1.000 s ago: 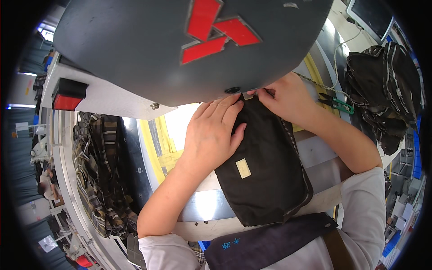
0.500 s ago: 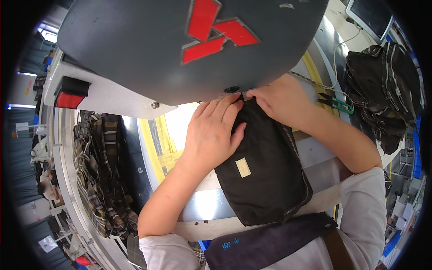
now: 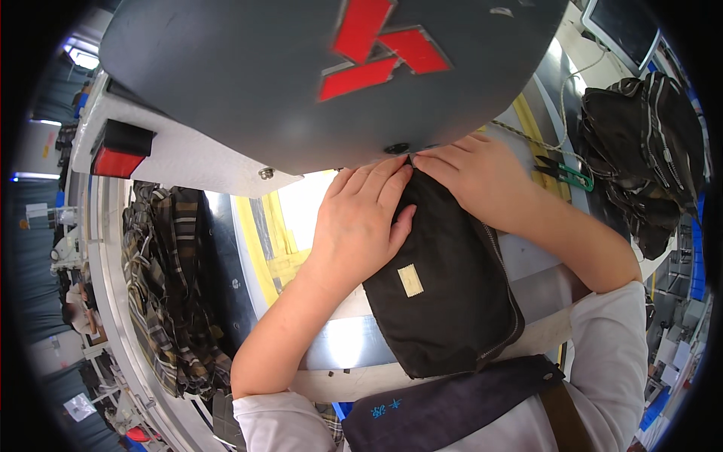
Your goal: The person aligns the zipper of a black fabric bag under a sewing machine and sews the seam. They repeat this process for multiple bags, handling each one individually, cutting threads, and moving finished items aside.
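Observation:
A black fabric pouch (image 3: 452, 301) with a zipper along its right side and a small cream label lies before me, its far end reaching under the grey sewing machine head (image 3: 263, 90). My left hand (image 3: 361, 218) rests flat on the pouch's left far part, fingers stretched forward and thumb apart. From the right, my right hand (image 3: 482, 177) has its fingers together at the far edge of the pouch, gripping the cloth; its thumb is hidden. Both sets of fingertips nearly meet just below the machine head, which hides the needle area.
Plaid fabric pieces (image 3: 169, 286) are heaped at the left. Green-handled thread snips (image 3: 565, 173) lie at the right, beside a pile of dark zippered pieces (image 3: 640, 151). A cord (image 3: 561, 113) runs near a screen (image 3: 625, 30). Yellow tape (image 3: 260, 241) marks the worktop.
The machine head appears slightly farther right in view. My right hand has turned a little, its fingers now lying more extended along the pouch's far edge. The left hand stays almost in place.

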Demonstrator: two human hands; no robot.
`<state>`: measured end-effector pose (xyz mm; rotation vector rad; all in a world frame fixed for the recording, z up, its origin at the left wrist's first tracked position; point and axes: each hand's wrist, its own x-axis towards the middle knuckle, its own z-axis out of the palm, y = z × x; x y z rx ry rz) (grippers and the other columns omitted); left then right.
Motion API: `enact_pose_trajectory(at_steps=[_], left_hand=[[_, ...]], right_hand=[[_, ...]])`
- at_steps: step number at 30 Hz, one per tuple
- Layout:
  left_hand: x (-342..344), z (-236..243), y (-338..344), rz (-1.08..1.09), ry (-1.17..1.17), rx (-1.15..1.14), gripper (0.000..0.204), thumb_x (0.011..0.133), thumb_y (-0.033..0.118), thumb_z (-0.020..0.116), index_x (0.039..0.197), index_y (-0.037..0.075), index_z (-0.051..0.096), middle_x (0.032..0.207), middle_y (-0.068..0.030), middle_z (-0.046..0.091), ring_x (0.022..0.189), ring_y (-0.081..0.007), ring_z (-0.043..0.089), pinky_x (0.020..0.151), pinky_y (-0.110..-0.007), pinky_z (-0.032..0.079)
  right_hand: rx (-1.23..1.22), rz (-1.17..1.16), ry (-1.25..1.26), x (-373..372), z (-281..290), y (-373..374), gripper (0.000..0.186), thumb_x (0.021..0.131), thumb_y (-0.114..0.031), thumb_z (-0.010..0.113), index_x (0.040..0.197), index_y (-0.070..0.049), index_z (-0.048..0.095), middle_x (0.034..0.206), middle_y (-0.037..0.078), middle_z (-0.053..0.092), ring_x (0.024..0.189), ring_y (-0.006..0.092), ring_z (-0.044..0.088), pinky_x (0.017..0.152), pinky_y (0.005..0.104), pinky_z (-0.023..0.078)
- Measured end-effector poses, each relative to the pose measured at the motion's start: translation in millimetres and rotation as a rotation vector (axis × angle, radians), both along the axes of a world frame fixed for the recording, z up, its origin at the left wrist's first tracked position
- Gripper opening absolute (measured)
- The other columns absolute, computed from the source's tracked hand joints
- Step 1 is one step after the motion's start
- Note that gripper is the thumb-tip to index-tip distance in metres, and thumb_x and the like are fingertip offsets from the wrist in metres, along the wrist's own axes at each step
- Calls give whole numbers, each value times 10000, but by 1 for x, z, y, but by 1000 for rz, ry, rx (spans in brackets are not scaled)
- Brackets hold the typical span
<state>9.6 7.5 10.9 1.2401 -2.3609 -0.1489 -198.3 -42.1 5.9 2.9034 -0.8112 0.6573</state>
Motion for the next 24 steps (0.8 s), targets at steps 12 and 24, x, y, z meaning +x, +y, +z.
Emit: enact_pose_trajectory(at_steps=[12, 24], left_hand=[[5, 0, -2, -5, 29, 7, 432, 716, 124, 722, 1122, 32, 607, 1187, -104, 600, 1100, -304, 570, 974, -421, 436], [7, 2, -4, -12, 69, 50, 439, 695, 129, 735, 1100, 18, 609, 1170, -119, 613, 1094, -313, 578, 974, -418, 447]], right_hand=[[-69, 47, 90, -1, 2, 0, 299, 776, -111, 581, 1042, 18, 627, 1185, 122, 631, 1091, 233, 603, 857, 342, 519], [-66, 33, 49, -1, -1, 1, 300, 767, -112, 589, 1036, 19, 612, 1177, 125, 631, 1081, 232, 606, 853, 344, 520]])
